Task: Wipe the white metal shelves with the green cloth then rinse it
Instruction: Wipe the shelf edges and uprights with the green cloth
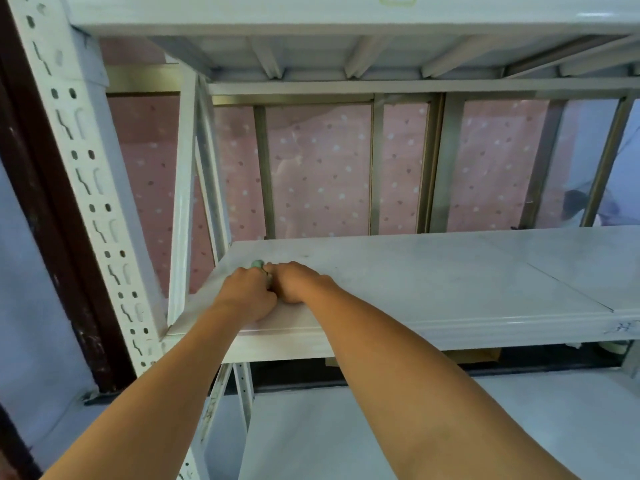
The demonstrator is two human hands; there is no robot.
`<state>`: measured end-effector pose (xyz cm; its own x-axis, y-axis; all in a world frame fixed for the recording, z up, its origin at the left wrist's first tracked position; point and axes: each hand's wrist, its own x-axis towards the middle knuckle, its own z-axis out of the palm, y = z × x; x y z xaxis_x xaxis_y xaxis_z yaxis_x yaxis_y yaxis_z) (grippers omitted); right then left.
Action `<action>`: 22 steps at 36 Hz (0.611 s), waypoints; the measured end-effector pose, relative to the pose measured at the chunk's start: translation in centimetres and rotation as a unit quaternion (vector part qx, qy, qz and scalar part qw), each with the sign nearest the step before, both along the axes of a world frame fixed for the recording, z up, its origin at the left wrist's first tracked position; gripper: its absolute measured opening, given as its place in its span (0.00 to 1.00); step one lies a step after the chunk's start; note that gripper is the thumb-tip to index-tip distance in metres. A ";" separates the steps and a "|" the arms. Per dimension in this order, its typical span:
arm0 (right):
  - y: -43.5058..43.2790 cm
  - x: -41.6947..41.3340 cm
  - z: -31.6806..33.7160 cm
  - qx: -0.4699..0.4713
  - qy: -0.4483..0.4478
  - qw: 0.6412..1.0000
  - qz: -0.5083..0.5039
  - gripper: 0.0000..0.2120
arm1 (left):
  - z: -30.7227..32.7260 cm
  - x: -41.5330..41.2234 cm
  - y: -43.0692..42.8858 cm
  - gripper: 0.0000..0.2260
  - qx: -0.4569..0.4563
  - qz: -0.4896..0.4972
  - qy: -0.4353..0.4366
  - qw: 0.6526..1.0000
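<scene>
Both fists meet near the white shelf's (415,271) front-left corner: left hand (246,296) and right hand (298,283) curl tight round the green cloth (258,264), only a tuft peeking out, probably bunched for firmer wiping pressure.

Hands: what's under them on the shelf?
A green cloth peeks out between the left hand and right hand, on the shelf. Most of it is covered, so its fold cannot be seen.
</scene>
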<state>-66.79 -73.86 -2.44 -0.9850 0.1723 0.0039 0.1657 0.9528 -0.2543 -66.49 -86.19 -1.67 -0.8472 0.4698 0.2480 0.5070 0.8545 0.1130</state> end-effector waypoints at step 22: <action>16.2 8.8 -0.5 -0.025 -0.017 0.999 -0.043 0.27 | -0.5 8.8 16.3 0.12 0.014 -0.018 -0.008 1.000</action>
